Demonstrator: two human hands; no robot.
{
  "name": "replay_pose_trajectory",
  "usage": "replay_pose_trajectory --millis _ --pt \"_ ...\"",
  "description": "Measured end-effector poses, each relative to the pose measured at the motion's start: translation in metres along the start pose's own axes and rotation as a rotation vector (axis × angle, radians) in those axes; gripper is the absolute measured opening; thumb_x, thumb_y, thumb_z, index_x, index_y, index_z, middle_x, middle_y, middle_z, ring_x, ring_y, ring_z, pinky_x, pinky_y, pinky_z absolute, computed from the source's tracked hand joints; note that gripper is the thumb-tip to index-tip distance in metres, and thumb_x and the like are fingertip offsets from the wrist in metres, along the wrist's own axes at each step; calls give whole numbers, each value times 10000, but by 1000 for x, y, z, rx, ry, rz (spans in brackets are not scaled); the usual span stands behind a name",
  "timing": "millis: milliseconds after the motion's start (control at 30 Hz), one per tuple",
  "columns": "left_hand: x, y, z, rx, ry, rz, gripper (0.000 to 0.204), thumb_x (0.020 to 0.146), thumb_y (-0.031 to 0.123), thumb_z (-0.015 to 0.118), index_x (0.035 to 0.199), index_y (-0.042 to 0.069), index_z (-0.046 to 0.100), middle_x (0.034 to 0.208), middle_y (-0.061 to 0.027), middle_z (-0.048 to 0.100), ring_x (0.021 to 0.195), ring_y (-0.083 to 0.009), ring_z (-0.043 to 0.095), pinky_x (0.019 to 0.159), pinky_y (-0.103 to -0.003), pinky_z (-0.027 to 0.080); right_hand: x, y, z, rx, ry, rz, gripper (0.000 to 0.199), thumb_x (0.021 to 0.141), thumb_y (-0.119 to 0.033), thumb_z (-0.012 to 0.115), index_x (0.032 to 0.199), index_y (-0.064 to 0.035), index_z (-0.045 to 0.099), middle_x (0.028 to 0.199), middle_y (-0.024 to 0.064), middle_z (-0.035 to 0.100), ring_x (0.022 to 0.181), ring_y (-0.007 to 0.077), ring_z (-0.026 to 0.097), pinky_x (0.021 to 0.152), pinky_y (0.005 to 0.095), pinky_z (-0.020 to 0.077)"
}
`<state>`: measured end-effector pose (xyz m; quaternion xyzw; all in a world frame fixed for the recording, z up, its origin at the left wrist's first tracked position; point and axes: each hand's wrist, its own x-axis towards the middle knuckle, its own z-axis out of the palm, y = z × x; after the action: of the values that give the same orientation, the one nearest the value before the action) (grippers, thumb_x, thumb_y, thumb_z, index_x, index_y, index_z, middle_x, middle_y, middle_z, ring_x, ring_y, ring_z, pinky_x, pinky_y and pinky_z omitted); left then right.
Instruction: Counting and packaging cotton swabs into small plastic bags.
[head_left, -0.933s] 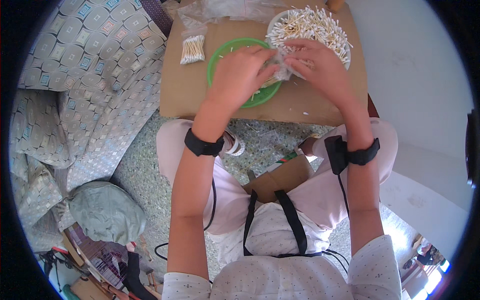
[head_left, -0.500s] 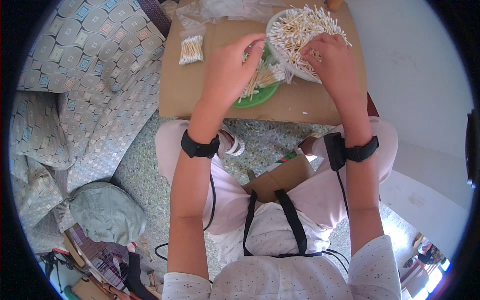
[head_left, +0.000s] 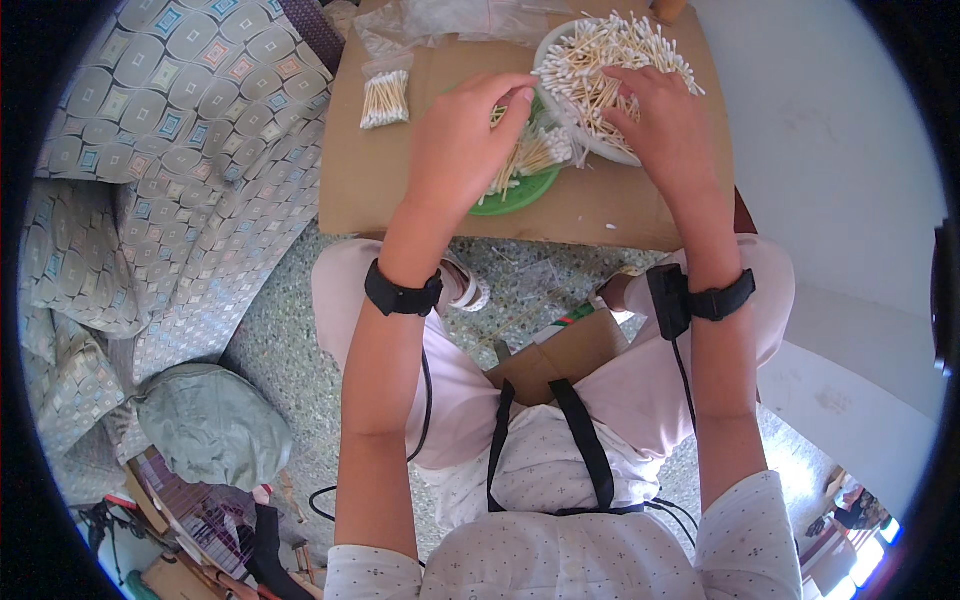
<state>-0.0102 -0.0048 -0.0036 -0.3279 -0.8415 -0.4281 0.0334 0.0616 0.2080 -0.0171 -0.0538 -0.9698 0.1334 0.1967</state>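
My left hand (head_left: 468, 137) is closed over the green plate (head_left: 522, 198), thumb and forefinger pinched beside the left rim of the white bowl (head_left: 543, 52). What they pinch, if anything, is too small to tell. Cotton swabs (head_left: 538, 155) with white tips lie on the plate, partly covered by this hand. The bowl is heaped with loose cotton swabs (head_left: 588, 62). Over its right side hovers my right hand (head_left: 668, 122), thumb and forefinger apart, with swabs showing between them.
A small clear bag packed with cotton swabs (head_left: 385, 99) lies at the left on the cardboard tabletop (head_left: 390, 185). Clear plastic bags (head_left: 480, 22) are spread along the far edge. A white wall (head_left: 810, 130) stands at the right, patterned fabric (head_left: 200, 130) at the left.
The thumb and forefinger of my right hand have spread apart over the bowl; they were close together before. My left hand stays nearly in place, still pinched.
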Motion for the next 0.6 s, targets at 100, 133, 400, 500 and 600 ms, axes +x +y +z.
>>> replay_pose_trajectory --millis 100,133,400,500,600 --pt "0 -1 1 -22 2 1 249 953 230 590 1111 79 709 1013 -153 714 894 -278 693 782 -343 519 -2 4 2 4 19 -17 400 766 -215 759 1154 -172 670 1075 89 649 1038 313 586 883 442 483" --pt "1 -1 1 -31 2 1 250 952 231 591 1111 79 709 1013 -153 713 897 -278 692 784 -343 518 -2 4 3 22 39 -23 402 761 -215 764 1149 -169 668 1090 90 640 1046 313 583 889 444 482" --pt "1 -2 4 29 1 22 241 950 223 590 1099 77 710 1011 -152 711 910 -278 688 792 -344 517 -4 5 2 28 36 -11 377 743 -202 783 1102 -169 670 1105 88 626 1065 314 580 906 446 480" --pt "0 -3 4 35 12 34 238 949 221 589 1094 77 712 1010 -154 710 909 -282 690 790 -347 518 -3 4 1 57 9 11 368 740 -210 790 1087 -177 673 1105 84 621 1067 311 577 911 446 478" --pt "0 -4 5 45 12 42 237 949 220 590 1093 78 713 1012 -157 709 909 -287 692 788 -351 520 -4 3 2 34 40 5 357 734 -210 797 1066 -168 672 1111 80 616 1070 319 568 916 445 475"
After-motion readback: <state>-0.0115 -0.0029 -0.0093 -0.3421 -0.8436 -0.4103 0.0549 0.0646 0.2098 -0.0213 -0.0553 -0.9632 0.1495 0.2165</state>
